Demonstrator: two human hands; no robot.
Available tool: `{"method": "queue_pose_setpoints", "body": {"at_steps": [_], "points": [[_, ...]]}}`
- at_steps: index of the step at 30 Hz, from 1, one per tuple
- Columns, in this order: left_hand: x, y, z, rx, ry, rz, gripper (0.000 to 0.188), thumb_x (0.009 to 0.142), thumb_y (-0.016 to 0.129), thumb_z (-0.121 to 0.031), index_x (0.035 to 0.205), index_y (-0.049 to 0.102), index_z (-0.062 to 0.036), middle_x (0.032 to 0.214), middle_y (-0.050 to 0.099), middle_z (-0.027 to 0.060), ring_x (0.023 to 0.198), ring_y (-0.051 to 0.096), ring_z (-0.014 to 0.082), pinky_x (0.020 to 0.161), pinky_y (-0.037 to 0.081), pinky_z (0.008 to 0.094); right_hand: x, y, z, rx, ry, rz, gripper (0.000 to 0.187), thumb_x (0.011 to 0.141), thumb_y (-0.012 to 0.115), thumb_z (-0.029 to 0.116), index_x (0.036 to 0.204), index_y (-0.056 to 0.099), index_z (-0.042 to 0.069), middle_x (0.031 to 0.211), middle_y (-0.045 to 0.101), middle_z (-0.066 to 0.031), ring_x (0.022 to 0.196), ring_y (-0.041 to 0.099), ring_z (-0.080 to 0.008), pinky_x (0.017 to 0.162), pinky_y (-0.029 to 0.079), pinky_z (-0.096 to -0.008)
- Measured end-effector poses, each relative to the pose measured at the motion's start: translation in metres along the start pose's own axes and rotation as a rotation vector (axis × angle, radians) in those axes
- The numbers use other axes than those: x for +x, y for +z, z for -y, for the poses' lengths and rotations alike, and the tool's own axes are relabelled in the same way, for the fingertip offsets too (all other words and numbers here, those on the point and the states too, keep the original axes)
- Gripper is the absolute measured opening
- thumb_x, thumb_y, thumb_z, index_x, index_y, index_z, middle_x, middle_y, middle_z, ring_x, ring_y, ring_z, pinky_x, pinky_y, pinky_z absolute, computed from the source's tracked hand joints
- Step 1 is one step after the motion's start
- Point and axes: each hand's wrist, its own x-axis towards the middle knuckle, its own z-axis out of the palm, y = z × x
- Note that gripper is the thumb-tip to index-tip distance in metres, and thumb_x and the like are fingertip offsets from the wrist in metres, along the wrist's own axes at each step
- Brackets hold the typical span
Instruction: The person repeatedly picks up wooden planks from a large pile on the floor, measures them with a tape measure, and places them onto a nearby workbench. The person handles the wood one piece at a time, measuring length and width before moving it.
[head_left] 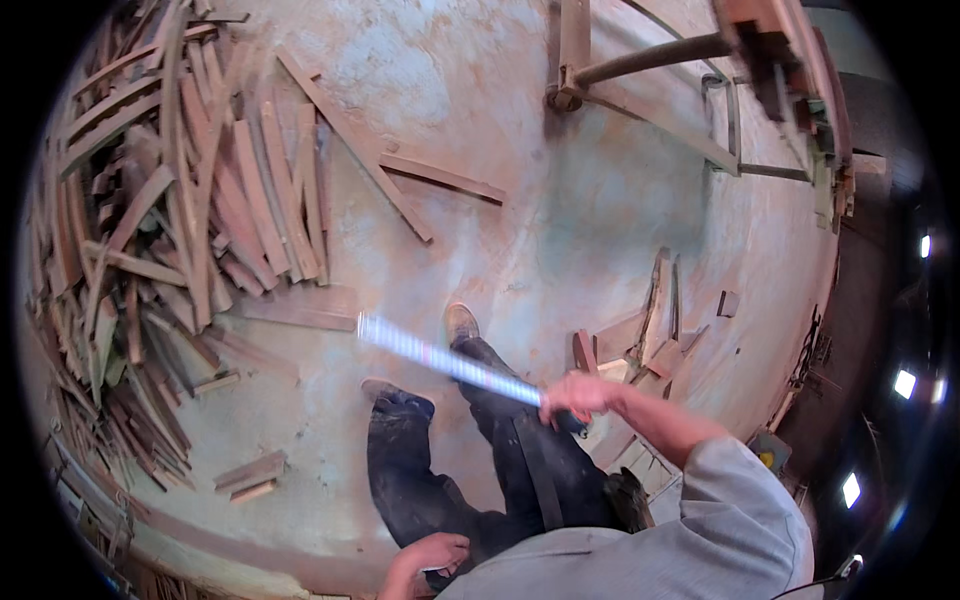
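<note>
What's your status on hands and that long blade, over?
Right hand gripping the long blade, pointed left over the legs. Left hand empty, low by the waist. Scrap wood pile left, offcuts right.

The thing in hand is a long, flat, pale metallic strip (445,358), like a steel rule or blade, blurred and shiny with faint cross markings along its length. It is held at its right end in the closed right hand (572,394) and slants up and to the left from there. Its free end hangs over the floor, above the person's dark trouser legs and shoes.
</note>
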Motion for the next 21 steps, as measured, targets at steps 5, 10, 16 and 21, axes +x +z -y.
{"method": "queue_pose_setpoints", "body": {"at_steps": [5,10,16,21], "points": [[0.037,-0.155,-0.079,0.037,0.324,-1.033,0.037,0.091,0.054,-0.013,0.126,0.057,0.0007,0.099,0.069,0.0159,0.094,0.067,0.0213,0.081,0.052,0.0318,0.204,-0.183,-0.093,-0.986,-0.226,-0.909,0.026,0.092,0.051,0.032,0.096,0.067,0.012,0.085,0.068,-0.0137,0.083,0.066,-0.034,0.073,0.054,-0.0422],[0.074,-0.28,-0.132,-0.239,0.662,-1.263,0.039,0.094,0.055,-0.013,0.13,0.054,0.004,0.11,0.065,0.0158,0.103,0.062,0.0195,0.089,0.048,0.0319,0.297,-0.302,-0.06,-0.749,-0.099,-1.088,0.022,0.09,0.059,0.029,0.102,0.073,0.016,0.13,0.054,-0.0126,0.12,0.051,-0.0307,0.098,0.046,-0.0409],[0.066,-0.328,-0.17,-0.335,0.956,-1.127,0.036,0.096,0.053,-0.007,0.13,0.052,0.0045,0.106,0.062,0.01,0.093,0.059,0.0147,0.083,0.049,0.0284,0.333,-0.342,-0.067,-0.991,0.05,-1.203,0.022,0.091,0.058,0.031,0.104,0.074,0.024,0.144,0.043,-0.0084,0.132,0.041,-0.0282,0.103,0.044,-0.0405],[0.063,-0.353,-0.175,-0.25,0.947,-1.137,0.036,0.095,0.055,-0.009,0.127,0.055,0.0062,0.11,0.064,0.0136,0.097,0.062,0.0172,0.087,0.05,0.0309,0.351,-0.341,-0.087,-0.963,0.102,-1.181,0.019,0.089,0.06,0.029,0.099,0.075,0.023,0.134,0.049,-0.0083,0.125,0.046,-0.0278,0.097,0.048,-0.0406]]}}
